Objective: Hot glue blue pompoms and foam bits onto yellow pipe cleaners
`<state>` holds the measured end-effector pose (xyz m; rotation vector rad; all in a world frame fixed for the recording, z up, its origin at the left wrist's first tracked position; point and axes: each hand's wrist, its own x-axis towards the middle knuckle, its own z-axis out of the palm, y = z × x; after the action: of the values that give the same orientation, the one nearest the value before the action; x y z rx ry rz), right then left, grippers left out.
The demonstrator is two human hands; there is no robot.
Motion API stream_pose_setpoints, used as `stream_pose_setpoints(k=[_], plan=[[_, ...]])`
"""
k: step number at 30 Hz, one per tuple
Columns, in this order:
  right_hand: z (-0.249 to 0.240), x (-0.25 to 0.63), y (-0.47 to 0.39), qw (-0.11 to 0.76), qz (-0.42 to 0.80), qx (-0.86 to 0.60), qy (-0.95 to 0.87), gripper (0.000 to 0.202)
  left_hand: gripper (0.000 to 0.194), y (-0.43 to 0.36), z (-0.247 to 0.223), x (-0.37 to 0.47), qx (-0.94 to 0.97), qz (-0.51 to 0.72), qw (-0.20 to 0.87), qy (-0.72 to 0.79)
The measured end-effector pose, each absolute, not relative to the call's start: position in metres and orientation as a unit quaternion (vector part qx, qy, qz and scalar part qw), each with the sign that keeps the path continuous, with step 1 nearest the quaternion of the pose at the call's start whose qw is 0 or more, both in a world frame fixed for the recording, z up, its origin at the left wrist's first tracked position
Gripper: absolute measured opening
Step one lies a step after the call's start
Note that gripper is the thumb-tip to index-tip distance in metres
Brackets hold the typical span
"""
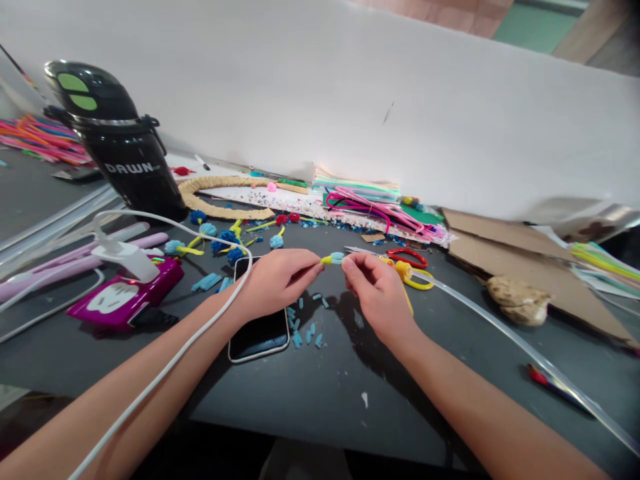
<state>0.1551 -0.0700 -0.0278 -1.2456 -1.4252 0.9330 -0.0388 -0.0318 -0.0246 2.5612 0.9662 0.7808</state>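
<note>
Between the fingertips of my left hand [280, 280] is the yellow end of a small pipe cleaner flower [334, 259] with light blue petals. My right hand [377, 293] is closed in a pinch at the flower's blue end; the exact contact is partly hidden by the fingers. Below the hands, short light blue pipe cleaner pieces [297, 337] lie scattered on the dark table [330, 407]. A phone [260, 340] lies partly under my left wrist. Behind my right hand is a yellow tool [403, 270], partly covered, with a long clear rod [505, 333]; scissors [407, 259] lie beside it.
Blue pompom flowers [226, 241] lie beyond my left hand. A black bottle [130, 147] and a purple power strip [127, 293] stand at left. A white cable [185, 343] crosses above my left forearm. Pipe cleaner bundles [357, 187] and cardboard [530, 273] lie along the wall.
</note>
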Motion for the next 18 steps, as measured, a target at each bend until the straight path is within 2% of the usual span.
stream_pose_setpoints(k=[18], plan=[[-0.0294,0.1565,-0.0694,0.468,0.323,-0.555,-0.607,0.031,0.029,-0.0319,-0.0272,-0.0394,0.897,0.259,0.141,0.328]])
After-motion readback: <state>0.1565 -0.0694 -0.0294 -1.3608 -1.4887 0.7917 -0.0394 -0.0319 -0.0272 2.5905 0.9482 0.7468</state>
